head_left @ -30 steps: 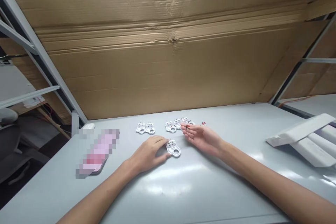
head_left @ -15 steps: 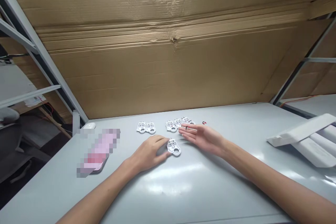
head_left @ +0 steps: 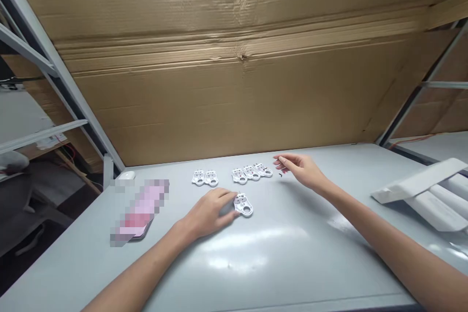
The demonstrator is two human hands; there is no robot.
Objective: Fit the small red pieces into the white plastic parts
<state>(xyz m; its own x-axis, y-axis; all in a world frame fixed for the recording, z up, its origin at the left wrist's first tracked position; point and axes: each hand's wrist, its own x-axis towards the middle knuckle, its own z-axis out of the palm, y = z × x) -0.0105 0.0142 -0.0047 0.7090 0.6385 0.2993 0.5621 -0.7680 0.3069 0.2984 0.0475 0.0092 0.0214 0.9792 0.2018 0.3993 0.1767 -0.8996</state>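
My left hand [head_left: 209, 213] rests palm down on the grey table [head_left: 278, 253], its curved fingertips holding the left edge of a flat white plastic part [head_left: 243, 204] with a round hole. My right hand [head_left: 300, 168] hovers farther back and to the right, fingers drawn together in a loose pinch just above some tiny dark and red pieces [head_left: 281, 173]. What that pinch holds, if anything, is too small to see. A row of three similar white parts [head_left: 251, 172] lies left of my right hand, and a pair [head_left: 205, 178] lies farther left.
A large cardboard sheet [head_left: 234, 83] stands behind the table. A pink blurred flat object [head_left: 137, 212] and a white mouse [head_left: 126, 175] lie at the left. White long parts [head_left: 424, 190] are stacked at the right edge. Metal shelf posts [head_left: 54, 73] frame both sides.
My right hand has moved back and to the right, from beside the row of white parts to above the tiny pieces. My left hand and its part have stayed put.
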